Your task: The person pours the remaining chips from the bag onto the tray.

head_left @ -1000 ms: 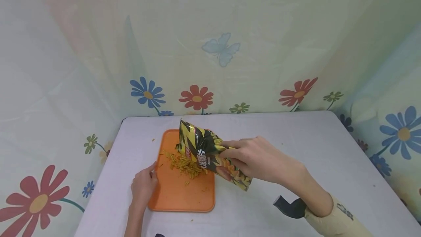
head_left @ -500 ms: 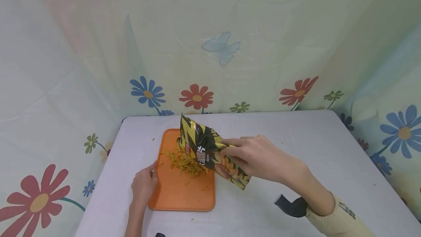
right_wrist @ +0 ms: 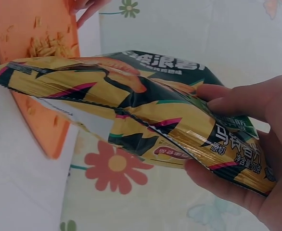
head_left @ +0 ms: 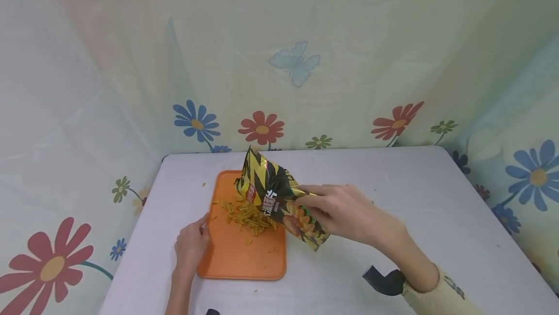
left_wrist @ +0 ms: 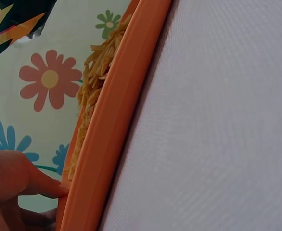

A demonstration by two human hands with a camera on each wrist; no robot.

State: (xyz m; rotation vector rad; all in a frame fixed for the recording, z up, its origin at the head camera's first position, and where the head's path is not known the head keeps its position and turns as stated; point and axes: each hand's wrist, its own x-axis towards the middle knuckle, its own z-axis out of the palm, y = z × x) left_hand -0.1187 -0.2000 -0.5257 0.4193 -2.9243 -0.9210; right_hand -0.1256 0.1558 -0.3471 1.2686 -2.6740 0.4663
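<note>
My right hand (head_left: 349, 210) grips a black-and-yellow chip bag (head_left: 271, 193) by its side, fingers on one face and thumb on the other in the right wrist view (right_wrist: 256, 159). The bag is tilted over an orange tray (head_left: 244, 261), its far-left end above a heap of yellow chip sticks (head_left: 246, 218). Part of that heap is hidden under the bag. At the tray's left edge, my left hand (head_left: 192, 244) holds the rim. In the left wrist view, a fingertip meets the rim (left_wrist: 66, 190) while other fingers are partly hidden behind it.
The tray lies on a white-covered table (head_left: 371, 169). A few crumbs (head_left: 204, 184) are scattered beside the tray. A floral curtain (head_left: 340, 87) closes off the back and sides. A black strap-like piece (head_left: 384, 281) is at the right forearm.
The bag's far end has risen and shifted slightly right, while its lower end has swung slightly left. The left hand, tray and heap stay in place.
</note>
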